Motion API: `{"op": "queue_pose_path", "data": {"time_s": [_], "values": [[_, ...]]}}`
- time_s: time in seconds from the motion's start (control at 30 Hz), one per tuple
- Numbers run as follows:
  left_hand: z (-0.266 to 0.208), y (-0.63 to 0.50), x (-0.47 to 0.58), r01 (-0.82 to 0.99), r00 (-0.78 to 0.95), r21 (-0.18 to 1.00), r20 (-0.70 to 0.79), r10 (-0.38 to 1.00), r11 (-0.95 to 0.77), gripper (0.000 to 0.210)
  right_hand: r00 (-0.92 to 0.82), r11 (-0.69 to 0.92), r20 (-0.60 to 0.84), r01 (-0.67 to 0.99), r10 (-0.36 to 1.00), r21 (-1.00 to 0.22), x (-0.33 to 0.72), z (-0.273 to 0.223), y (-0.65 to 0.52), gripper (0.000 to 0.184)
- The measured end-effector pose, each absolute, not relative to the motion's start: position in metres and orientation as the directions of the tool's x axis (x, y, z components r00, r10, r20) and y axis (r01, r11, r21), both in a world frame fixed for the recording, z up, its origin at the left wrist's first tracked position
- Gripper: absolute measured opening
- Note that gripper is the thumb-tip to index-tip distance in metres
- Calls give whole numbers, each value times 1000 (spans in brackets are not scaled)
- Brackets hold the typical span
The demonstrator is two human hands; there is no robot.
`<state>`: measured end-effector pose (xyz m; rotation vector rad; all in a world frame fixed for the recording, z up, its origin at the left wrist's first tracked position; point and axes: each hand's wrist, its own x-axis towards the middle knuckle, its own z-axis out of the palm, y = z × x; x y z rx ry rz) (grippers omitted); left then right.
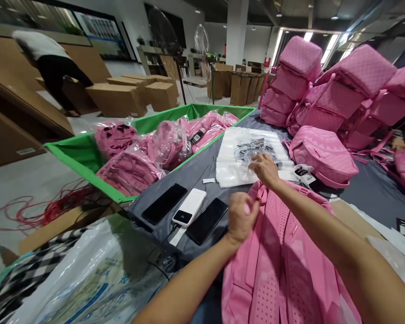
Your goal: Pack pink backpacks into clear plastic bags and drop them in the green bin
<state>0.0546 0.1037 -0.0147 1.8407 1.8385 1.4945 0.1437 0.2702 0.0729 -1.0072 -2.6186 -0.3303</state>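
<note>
A pink backpack (pixel 273 270) lies in front of me on the grey-covered table, its dotted padded straps facing up. My left hand (pixel 242 217) is curled closed at the backpack's upper left edge; what its fingers hold, if anything, is hidden. Reaching over the top of the backpack, my right hand (pixel 265 169) has its fingers bent down onto a stack of white plastic bags (pixel 232 168) with dark printing. The fingertips pinch at the clear plastic of the bag on top. A smaller pink bag (pixel 324 157) with a hang tag (pixel 304 174) lies right of the stack.
Two black phones (pixel 165 203) and a white power bank (pixel 189 207) lie at the table's left edge. Beyond is a green-rimmed bin (pixel 111 191) of wrapped pink backpacks. Pink bags (pixel 300 58) are piled at right. A person (pixel 54 58) bends near cartons (pixel 118 100).
</note>
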Motion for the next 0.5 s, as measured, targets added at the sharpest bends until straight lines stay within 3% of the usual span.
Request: {"op": "queue_pose_path", "data": {"time_s": [0.03,0.07,0.13,0.17,0.2,0.3,0.43,0.5], "values": [[-11,108,33,680,-381,710,557,738,-185,25,-700,730,394,677,595,100,150,80,271,24],[-7,115,13,685,-448,712,577,683,-153,45,-708,737,393,668,587,104,155,87,269,23],[3,135,-18,707,-419,692,579,699,-149,81,-728,743,346,659,592,114,158,99,263,23],[8,146,-26,695,-358,695,557,749,-184,85,-734,740,311,661,603,124,158,104,259,23],[13,155,-29,638,-303,735,513,803,-229,78,-739,734,273,664,617,139,158,110,255,23],[18,172,-15,263,-245,921,351,904,-287,26,-709,685,173,705,684,185,163,124,247,26],[13,169,37,-98,-317,967,195,928,-237,22,-592,563,203,805,780,186,166,134,245,31],[12,166,61,-278,-319,938,114,941,-208,18,-615,614,298,782,730,107,153,132,243,37]]}}
